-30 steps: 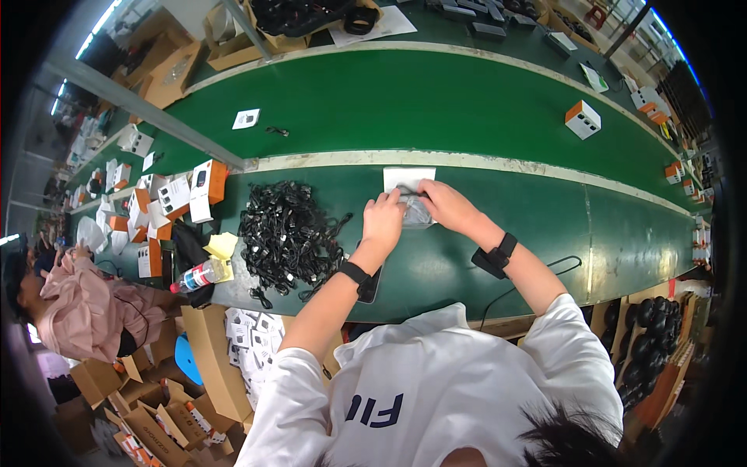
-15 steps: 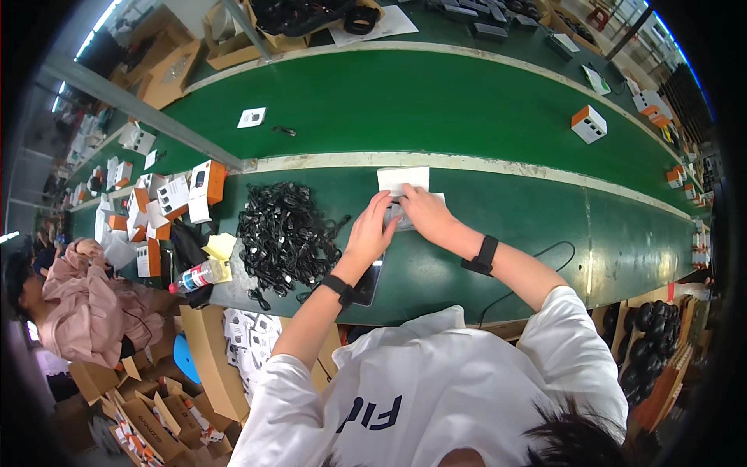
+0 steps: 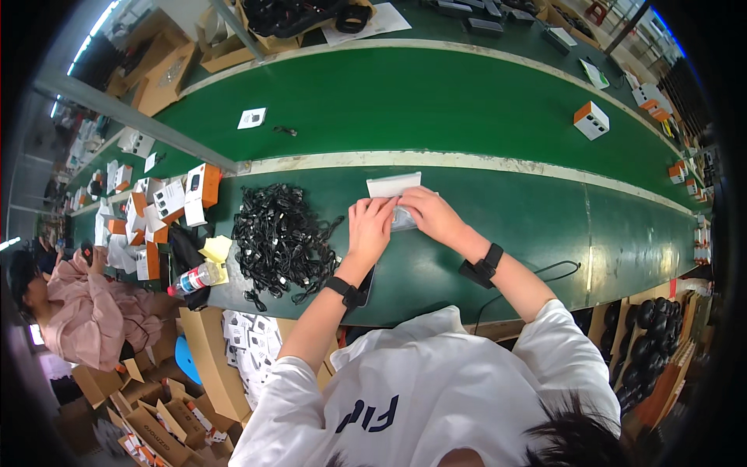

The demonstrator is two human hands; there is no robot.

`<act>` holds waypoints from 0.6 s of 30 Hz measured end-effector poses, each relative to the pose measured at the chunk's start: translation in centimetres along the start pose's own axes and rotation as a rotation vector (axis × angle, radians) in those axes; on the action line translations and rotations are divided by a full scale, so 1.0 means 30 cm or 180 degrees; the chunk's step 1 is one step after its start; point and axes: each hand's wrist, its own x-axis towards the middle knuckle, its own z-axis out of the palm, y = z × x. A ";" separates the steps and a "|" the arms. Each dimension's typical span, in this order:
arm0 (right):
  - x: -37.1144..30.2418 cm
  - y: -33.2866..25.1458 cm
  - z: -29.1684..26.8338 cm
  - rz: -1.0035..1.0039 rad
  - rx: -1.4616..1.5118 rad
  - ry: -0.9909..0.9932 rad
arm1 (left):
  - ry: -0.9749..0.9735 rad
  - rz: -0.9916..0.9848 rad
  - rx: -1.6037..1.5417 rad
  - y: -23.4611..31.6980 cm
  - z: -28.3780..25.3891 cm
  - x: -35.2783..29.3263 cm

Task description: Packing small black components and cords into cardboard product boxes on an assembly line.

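Observation:
On the green tabletop in front of me lies a small white box with its flap (image 3: 394,184) raised at the far side. A greyish, clear-looking piece (image 3: 403,220) shows at its near side, partly covered by my fingers. My left hand (image 3: 370,229) grips the box's left part with bent fingers. At its right part, my right hand (image 3: 432,216) pinches the edge below the flap, and the two hands' fingertips nearly meet. A tangled heap of black cables (image 3: 282,237) lies left of my left hand. Under my left wrist, a dark flat device (image 3: 369,289) is partly hidden.
A bottle (image 3: 194,279) lies near orange-and-white boxes (image 3: 201,185) on the left, where a person in pink (image 3: 97,307) sits. Beyond a pale rail, the green belt (image 3: 436,101) carries a leaflet (image 3: 251,118) and a box (image 3: 591,121). A carton (image 3: 212,362) of leaflets stands below the table.
Both hands have drawn closer together on the box, with the fingers more bent. The raised flap has shifted slightly left and tilted, showing narrower. The seated person has raised a hand.

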 end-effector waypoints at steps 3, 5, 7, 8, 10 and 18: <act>-0.035 -0.027 -0.015 0.0114 0.0114 0.0081 | -0.0120 0.0195 0.0278 -0.005 0.005 0.004; -0.062 -0.012 -0.005 -0.0347 -0.0525 0.0308 | -0.0203 0.0225 0.0422 0.000 0.004 0.006; -0.047 -0.025 -0.016 -0.0385 -0.0565 0.0210 | -0.0328 0.0263 0.0556 -0.001 -0.007 0.015; -0.043 -0.032 -0.022 -0.0433 -0.0609 0.0107 | -0.0442 0.0297 0.0692 0.001 -0.012 0.018; -0.050 -0.041 -0.023 0.0004 -0.0291 0.0586 | -0.0512 0.0278 0.0760 -0.007 -0.019 0.015; -0.145 0.006 0.094 0.1185 0.1538 0.1624 | -0.0954 0.0736 0.1018 0.046 -0.031 0.051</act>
